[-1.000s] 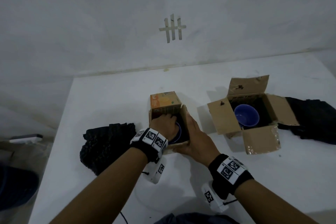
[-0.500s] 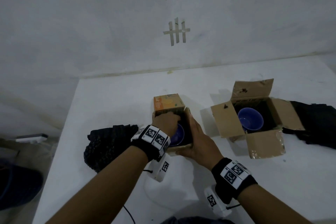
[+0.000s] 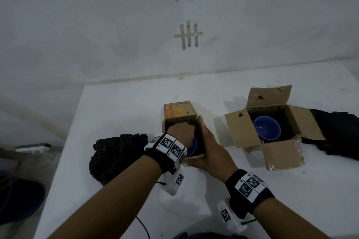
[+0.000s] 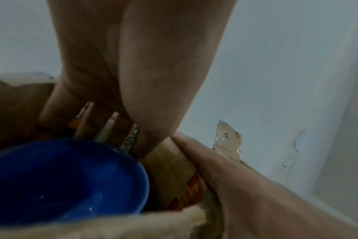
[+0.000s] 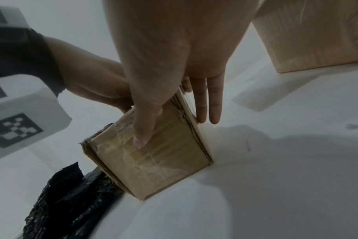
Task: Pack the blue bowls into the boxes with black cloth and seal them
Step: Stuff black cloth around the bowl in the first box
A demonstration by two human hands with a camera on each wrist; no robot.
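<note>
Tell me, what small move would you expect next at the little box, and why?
Probably the left hand comes out of the small box and reaches for the black cloth beside it. The blue bowl already sits inside, no cloth covers it, and the right hand steadies the box's side.

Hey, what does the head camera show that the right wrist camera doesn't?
Only the head view shows inside the boxes: a blue bowl in the open right box, another blue bowl in the small box, where the left hand reaches in, and a black cloth at far right.

Only the right wrist view shows the small box's taped near wall, with the right hand's thumb on it and straight fingers along the side.

Both show the small box, both hands and the left black cloth.
</note>
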